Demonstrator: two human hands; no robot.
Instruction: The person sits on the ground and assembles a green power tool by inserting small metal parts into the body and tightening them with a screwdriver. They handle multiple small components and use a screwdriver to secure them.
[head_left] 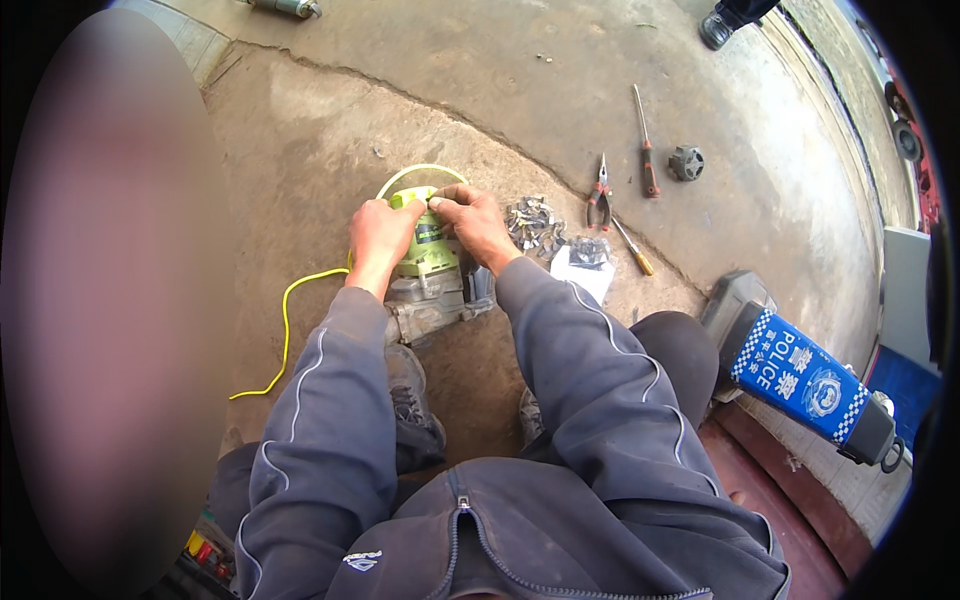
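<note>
A lime-green power tool [427, 258] with a dirty grey metal body stands on the concrete between my feet. My left hand [384, 236] is closed around the left side of its top end, thumb on the casing. Fingers pinched together, my right hand [480, 225] meets the left thumb at the same end; whatever lies in that pinch is too small to make out. A yellow cord [286, 315] loops behind the tool and trails off to the left. Close to my right wrist is a pile of small dark and metallic parts [535, 226].
Right of the parts lie a white sheet [580, 276] with a clear bag, red-handled pliers [599, 205], a yellow-handled screwdriver [641, 262], a long screwdriver [649, 172] and a dark round cap [686, 163]. A blue box-shaped object [790, 372] lies near my right knee. Someone's shoe [716, 30] shows far right.
</note>
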